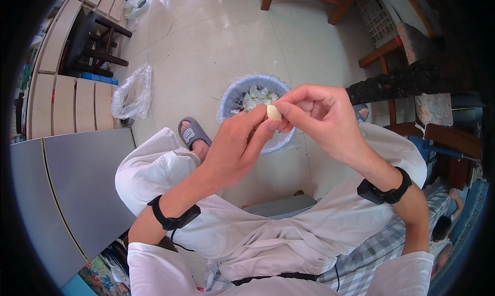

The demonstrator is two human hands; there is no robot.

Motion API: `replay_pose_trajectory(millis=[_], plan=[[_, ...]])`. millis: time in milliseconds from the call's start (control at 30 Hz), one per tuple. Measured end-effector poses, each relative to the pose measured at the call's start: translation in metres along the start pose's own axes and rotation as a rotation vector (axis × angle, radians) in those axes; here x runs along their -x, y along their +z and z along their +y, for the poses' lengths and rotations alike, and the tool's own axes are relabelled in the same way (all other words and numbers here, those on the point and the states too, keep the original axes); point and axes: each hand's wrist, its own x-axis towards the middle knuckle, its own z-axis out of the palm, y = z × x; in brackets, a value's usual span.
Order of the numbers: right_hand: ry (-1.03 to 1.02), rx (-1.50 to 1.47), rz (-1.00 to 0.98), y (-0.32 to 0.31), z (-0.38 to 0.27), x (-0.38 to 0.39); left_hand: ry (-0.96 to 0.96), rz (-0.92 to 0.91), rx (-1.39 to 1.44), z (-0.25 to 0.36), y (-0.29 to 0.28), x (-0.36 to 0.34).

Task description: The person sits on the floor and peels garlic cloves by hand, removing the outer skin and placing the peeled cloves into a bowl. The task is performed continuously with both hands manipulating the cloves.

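A pale, peeled-looking garlic clove is held up over the bin, between the thumb and fingers of my left hand. My right hand comes in from the other side, its thumb and forefinger pinched together against the clove's edge. Both hands are closed, and their fingertips nearly meet around the clove. Below them stands a round light-blue bin lined with clear plastic. Whitish skins and some green scraps lie in it, partly hidden by my hands.
A crumpled clear plastic bag lies by the drawers at left, near a dark stool. Grey cabinet doors stand beside my left knee. Wooden furniture is at right. Another person is on the checked bedding at lower right.
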Motion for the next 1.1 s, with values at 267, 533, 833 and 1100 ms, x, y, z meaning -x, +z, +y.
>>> replay_pose_trajectory(millis=[267, 533, 833, 1100], plan=[[0.005, 0.003, 0.007, 0.0010, -0.0004, 0.0007, -0.046, 0.012, -0.007, 0.0044, 0.0003, -0.0010], [0.005, 0.030, 0.009, 0.0011, -0.0025, 0.0005, -0.013, 0.024, -0.046, 0.0011, 0.0016, 0.0002], [0.010, 0.037, 0.004, 0.0006, -0.0021, 0.0002, -0.002, 0.018, -0.073, -0.0027, 0.0019, 0.0012], [0.003, 0.026, -0.002, -0.0013, 0.0010, 0.0006, -0.109, -0.018, 0.110, 0.0037, 0.0025, 0.0006]])
